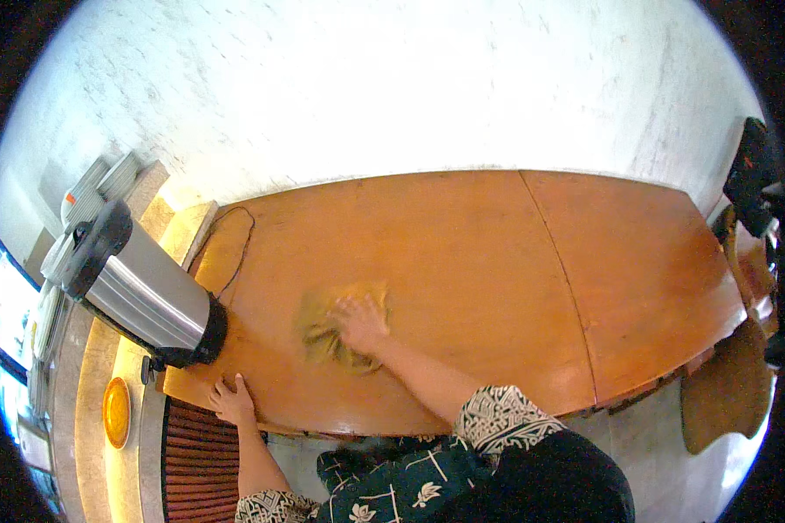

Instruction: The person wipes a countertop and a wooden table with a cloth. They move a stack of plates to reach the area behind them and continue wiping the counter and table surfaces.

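Observation:
A yellow-green cloth [320, 327] lies bunched on the wooden tabletop [445, 248]. My right hand [360, 320] presses flat on its right part, fingers spread, slightly blurred. My left hand [232, 399] rests at the table's near left edge, fingers apart, with nothing in it. Just beyond that hand, at the table's left end, stands a steel urn [150, 287] with a black lid and black base.
A dark cord [254, 225] loops on the table behind the urn. Stacked plates [88, 189] and an orange dish [117, 413] sit on the ledges at left. A pale wall [399, 85] borders the far side; a brown chair [726, 386] stands at right.

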Demonstrator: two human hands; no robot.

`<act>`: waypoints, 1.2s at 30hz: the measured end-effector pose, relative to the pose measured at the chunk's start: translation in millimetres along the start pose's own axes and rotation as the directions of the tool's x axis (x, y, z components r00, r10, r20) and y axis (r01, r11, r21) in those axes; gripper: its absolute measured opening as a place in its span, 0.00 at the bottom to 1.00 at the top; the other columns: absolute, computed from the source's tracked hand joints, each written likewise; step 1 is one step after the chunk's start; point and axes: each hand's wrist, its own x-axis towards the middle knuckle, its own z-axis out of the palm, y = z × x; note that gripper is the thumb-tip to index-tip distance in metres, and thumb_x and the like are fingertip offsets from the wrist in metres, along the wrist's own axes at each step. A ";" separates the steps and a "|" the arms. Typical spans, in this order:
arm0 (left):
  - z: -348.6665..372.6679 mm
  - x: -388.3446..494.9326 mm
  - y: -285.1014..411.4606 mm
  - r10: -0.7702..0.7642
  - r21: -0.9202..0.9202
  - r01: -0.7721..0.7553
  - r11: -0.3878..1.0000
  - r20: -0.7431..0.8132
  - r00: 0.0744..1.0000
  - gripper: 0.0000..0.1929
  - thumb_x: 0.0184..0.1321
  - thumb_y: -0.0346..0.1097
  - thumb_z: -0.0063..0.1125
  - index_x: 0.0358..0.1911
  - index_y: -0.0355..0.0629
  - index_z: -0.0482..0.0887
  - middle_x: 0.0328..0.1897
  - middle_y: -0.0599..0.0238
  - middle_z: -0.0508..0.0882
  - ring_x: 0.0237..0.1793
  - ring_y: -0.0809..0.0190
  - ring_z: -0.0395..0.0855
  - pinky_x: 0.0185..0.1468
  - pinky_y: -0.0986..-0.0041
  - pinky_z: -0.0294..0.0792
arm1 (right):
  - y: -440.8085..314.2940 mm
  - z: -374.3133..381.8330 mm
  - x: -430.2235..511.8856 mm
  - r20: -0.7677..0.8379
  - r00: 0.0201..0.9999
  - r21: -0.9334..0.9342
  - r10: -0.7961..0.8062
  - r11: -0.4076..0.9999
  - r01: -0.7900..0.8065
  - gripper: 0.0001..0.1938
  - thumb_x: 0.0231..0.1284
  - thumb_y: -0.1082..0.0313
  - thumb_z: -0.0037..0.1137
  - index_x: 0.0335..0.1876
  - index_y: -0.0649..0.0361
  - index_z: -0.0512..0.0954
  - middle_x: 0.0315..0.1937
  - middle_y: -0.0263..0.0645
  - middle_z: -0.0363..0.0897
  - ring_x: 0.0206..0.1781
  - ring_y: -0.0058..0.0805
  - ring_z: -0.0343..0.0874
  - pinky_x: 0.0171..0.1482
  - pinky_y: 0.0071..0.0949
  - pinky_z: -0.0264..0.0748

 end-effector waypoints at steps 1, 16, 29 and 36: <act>0.5 1.4 -0.9 -0.010 0.008 0.010 1.000 -0.007 1.000 0.36 0.64 0.68 0.51 0.68 0.52 0.73 0.75 0.56 0.67 0.75 0.46 0.60 0.65 0.34 0.62 | 28.1 -3.3 7.9 -0.047 0.993 -0.001 0.112 0.994 -0.112 0.27 0.69 0.57 0.45 0.75 0.39 0.66 0.79 0.39 0.58 0.81 0.43 0.52 0.79 0.62 0.42; 39.7 27.5 -28.7 0.067 0.211 -0.065 0.975 -0.002 0.998 0.36 0.69 0.71 0.40 0.73 0.59 0.67 0.76 0.57 0.66 0.74 0.47 0.62 0.63 0.41 0.68 | 318.0 -68.2 -145.7 -0.255 0.489 -0.026 0.834 0.499 -0.866 0.31 0.72 0.50 0.45 0.80 0.38 0.57 0.82 0.37 0.49 0.83 0.41 0.46 0.80 0.60 0.41; 41.7 28.7 -32.6 0.060 0.192 -0.048 0.980 -0.055 0.997 0.35 0.69 0.69 0.41 0.72 0.58 0.69 0.74 0.59 0.67 0.73 0.48 0.63 0.63 0.42 0.68 | 310.5 -75.7 -140.8 -0.227 0.471 0.017 0.853 0.487 -0.873 0.31 0.71 0.50 0.46 0.78 0.40 0.60 0.81 0.37 0.50 0.83 0.41 0.47 0.80 0.60 0.42; 31.5 27.5 -26.6 -0.025 0.181 0.020 0.983 0.026 0.999 0.35 0.68 0.69 0.42 0.74 0.60 0.67 0.75 0.59 0.65 0.74 0.49 0.62 0.64 0.41 0.66 | 317.7 -60.7 -144.0 -0.314 0.483 0.008 0.817 0.511 -0.859 0.32 0.68 0.48 0.48 0.77 0.40 0.63 0.79 0.40 0.56 0.81 0.45 0.52 0.77 0.64 0.45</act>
